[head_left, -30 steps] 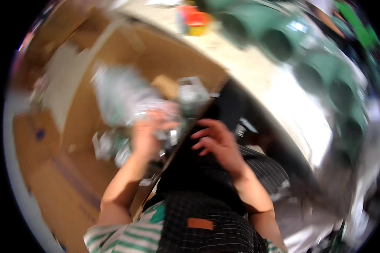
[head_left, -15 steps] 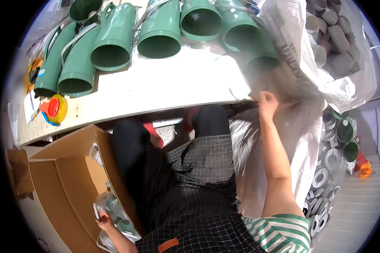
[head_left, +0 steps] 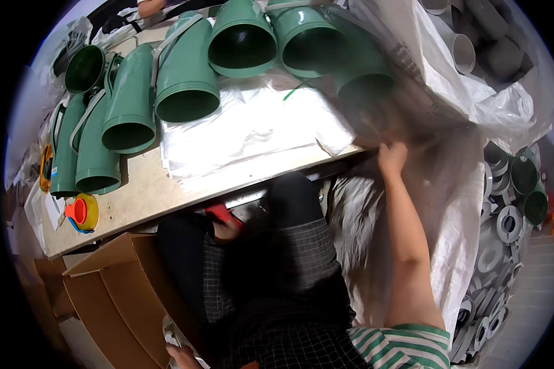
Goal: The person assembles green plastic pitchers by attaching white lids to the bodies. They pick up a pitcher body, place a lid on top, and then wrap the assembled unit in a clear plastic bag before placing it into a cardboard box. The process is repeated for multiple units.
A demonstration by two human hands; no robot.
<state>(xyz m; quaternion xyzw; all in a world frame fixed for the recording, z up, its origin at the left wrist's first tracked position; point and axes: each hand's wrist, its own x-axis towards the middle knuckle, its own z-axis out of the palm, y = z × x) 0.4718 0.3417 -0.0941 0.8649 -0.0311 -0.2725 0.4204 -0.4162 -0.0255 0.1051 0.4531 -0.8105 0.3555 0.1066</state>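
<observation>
My right hand (head_left: 393,157) is at the table's front edge, fingers pressed together. A blurred patch hides what they pinch, if anything. Above it a green cylinder (head_left: 363,61) fades into the blur. My left hand (head_left: 183,357) reaches low into an open cardboard box (head_left: 120,301) beside my left leg, its fingers curled against a whitish, partly clear piece (head_left: 171,332). The lower edge of the picture cuts off most of that hand. Several green, open-ended cylinders with pale straps, such as this one (head_left: 129,101), lie along the table (head_left: 141,178).
White plastic sheets (head_left: 228,138) cover the table's middle. A yellow and orange tape roll (head_left: 83,212) sits at its left end. Grey pipe pieces (head_left: 465,52) fill a white sack (head_left: 449,86) at the far right; grey rings (head_left: 509,222) lie below. Another person's arm (head_left: 151,7) shows at the top.
The view has turned, so the table and cylinders appear lower and farther left. My left hand shows lower, near the picture's edge. My right hand stays at the table edge.
</observation>
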